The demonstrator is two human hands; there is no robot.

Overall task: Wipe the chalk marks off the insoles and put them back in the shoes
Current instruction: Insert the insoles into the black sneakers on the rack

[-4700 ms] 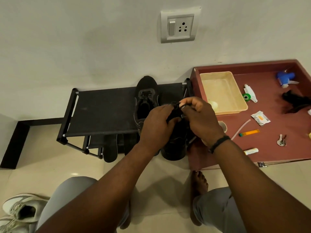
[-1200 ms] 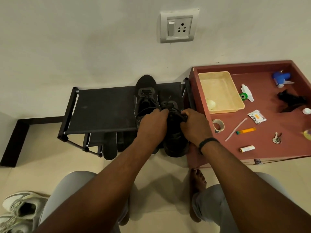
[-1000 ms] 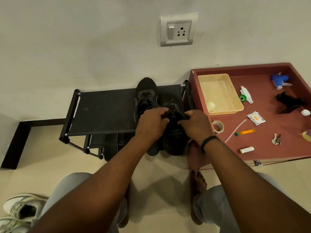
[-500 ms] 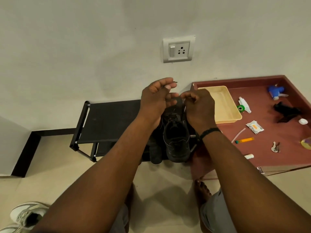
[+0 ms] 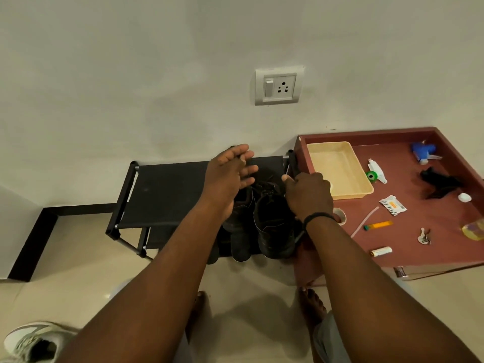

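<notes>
while two black shoes [image 5: 272,226] stand side by side on the rack [image 5: 167,195], the left hand [image 5: 227,176] hovers over them with its grip spread, and the right hand [image 5: 307,195] pinches a lace at 3 o'clock. one red tabletop [image 5: 432,258] touches the rack's right edge.

Black shoes [image 5: 272,226] sit on a black rack [image 5: 167,192]; beside them, a maroon tray [image 5: 432,258] carries a cream basket [image 5: 337,171], blue sprayer [image 5: 423,151], orange marker [image 5: 379,225], black cloth [image 5: 440,183] and green tape roll [image 5: 371,176].
</notes>
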